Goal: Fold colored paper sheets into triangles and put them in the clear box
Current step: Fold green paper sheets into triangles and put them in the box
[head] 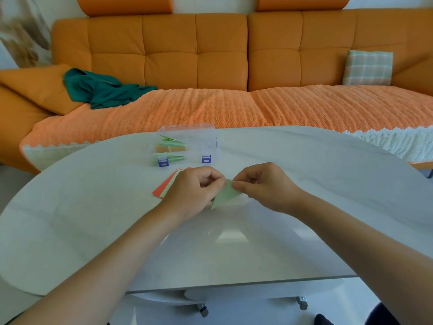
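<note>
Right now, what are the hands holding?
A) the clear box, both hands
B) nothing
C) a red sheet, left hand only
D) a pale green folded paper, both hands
D: the left hand and the right hand both pinch the pale green folded paper near its top corner; the red sheets lie untouched behind the left hand.

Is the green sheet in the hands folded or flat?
Folded: the green sheet shows as a triangle, pinched at its top by the left hand and right hand.
</note>
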`<state>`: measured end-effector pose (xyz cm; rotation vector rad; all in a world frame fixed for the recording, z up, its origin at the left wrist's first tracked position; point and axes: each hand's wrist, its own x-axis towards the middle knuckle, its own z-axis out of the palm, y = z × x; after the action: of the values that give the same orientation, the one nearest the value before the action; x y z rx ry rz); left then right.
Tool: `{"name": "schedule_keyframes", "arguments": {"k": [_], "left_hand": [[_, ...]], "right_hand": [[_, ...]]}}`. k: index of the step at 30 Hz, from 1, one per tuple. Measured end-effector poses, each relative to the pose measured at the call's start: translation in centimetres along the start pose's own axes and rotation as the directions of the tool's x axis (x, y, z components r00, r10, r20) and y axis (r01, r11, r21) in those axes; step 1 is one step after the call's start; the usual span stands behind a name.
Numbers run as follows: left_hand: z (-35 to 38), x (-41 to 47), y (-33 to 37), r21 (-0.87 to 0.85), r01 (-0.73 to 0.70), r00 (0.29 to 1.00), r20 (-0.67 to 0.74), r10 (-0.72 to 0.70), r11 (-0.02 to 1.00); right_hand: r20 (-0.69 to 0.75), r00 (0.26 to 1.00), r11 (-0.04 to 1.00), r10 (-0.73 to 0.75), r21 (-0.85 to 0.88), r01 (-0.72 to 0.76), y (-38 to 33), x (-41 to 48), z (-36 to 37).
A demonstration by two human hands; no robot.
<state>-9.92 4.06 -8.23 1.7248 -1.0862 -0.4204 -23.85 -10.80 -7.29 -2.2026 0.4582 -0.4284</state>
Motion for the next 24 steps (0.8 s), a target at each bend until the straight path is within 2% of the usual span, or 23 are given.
{"name": "schedule_keyframes", "arguments": {"k": [3, 7, 15, 24], "left_hand": [[-0.1, -0.2, 0.5, -0.005, 0.038, 0.999, 0.025, -0.038, 0.999], [-0.1, -0.4, 0.7, 0.022, 0.049, 0.997, 0.065, -0.050, 0.999], [0.1, -0.8, 0.5, 0.066, 0.001, 0.997, 0.074, -0.006, 0.998], [-1.7, -0.1, 0.7, 0.160, -0.008, 0.997, -0.080, 0.021, 0.987]], "right_hand": [[0.049, 0.998, 0.999, 0.030, 0.012, -0.031, -0.5, 0.0, -0.5], [0.023, 0.999, 0.992, 0.043, 0.118, -0.045, -1.1, -0.2, -0.3], [0.024, 0.999, 0.999, 0.044, 0.003, -0.044, -1.7, -0.4, 0.6], [-0.059, 0.990, 0.992, 0.124, -0.007, -0.125, -0.5, 0.2, -0.8]]}}
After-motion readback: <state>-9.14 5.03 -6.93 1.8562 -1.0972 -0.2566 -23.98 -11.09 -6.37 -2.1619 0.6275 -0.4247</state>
